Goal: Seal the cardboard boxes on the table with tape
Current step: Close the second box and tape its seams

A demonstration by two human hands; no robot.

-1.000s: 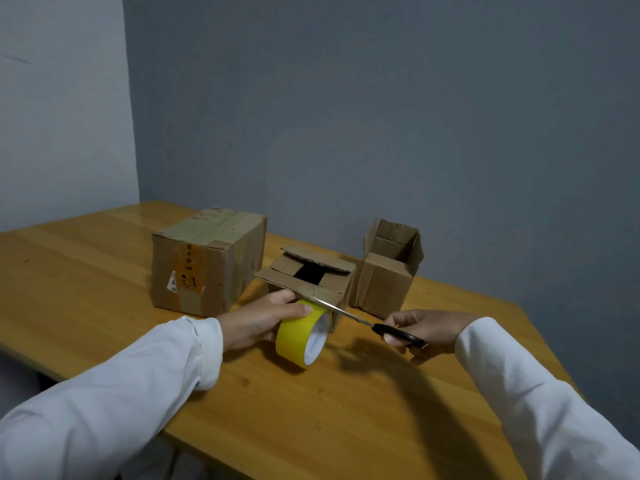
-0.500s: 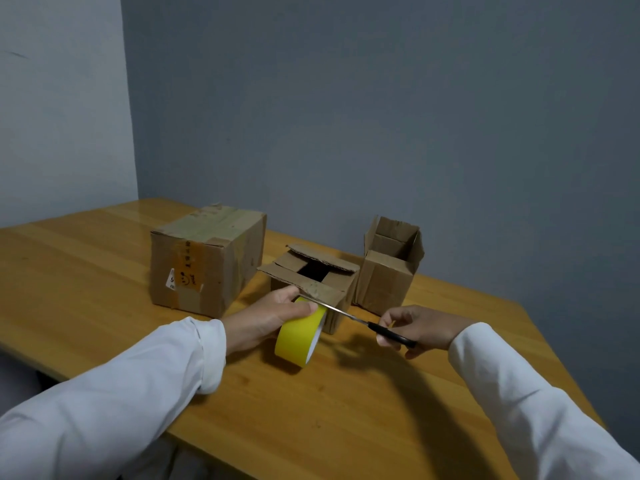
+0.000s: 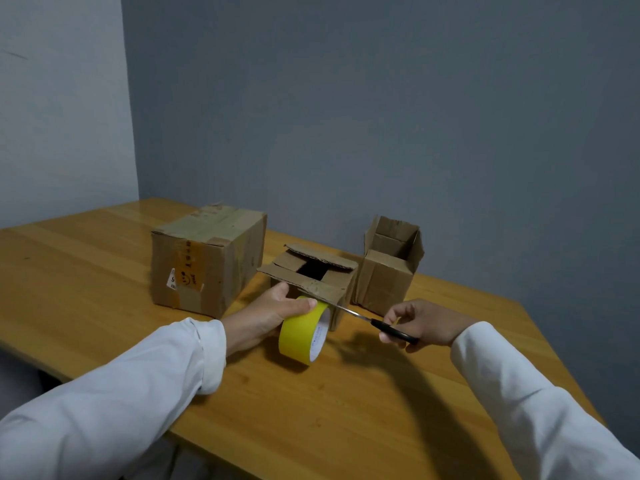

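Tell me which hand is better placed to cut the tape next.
Right, most likely. The right hand already grips the scissors, whose blade points at the yellow tape roll. The left hand is occupied holding that roll beside the small open box.

I see my two arms in long white sleeves. The left sleeve (image 3: 114,393) is loose, smooth cloth that creases near the elbow and ends in a folded cuff at the wrist. The right sleeve (image 3: 540,407) looks the same, with soft wrinkles along its length. Both hands, left (image 3: 266,317) and right (image 3: 426,323), are bare: no gloves, rings or watch show.
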